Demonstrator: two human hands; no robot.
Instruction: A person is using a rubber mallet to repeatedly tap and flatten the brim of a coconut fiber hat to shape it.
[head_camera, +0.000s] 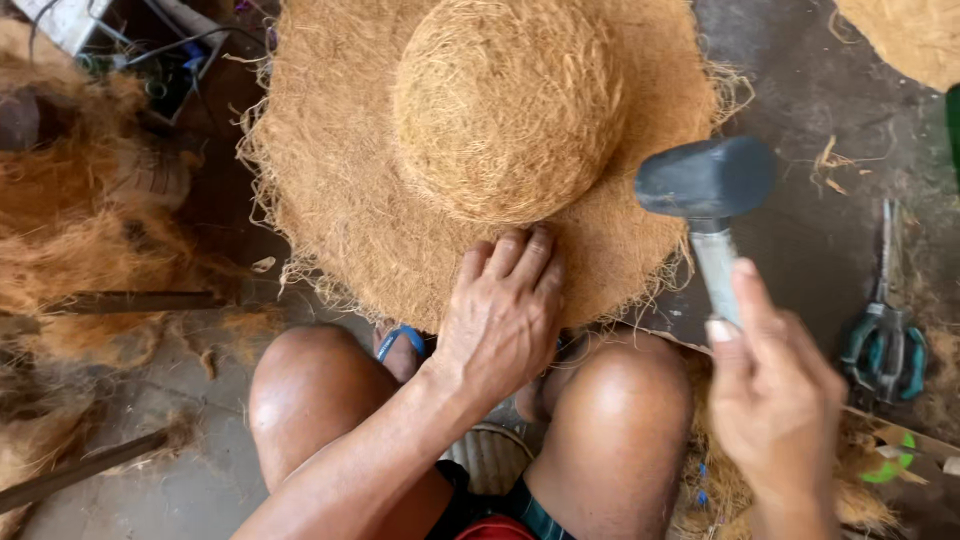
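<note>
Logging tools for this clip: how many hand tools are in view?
2. A mallet is held in the right hand, raised beside the fibre mat that the left hand presses. Shears lie on the floor at right. More may be hidden under the loose fibre.

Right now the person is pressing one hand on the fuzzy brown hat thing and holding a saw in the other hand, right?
Not quite. The left hand does press on the brim of the brown fibre hat shape, but the right hand holds a mallet with a dark rubber head, not a saw. The head view shows it.
</note>
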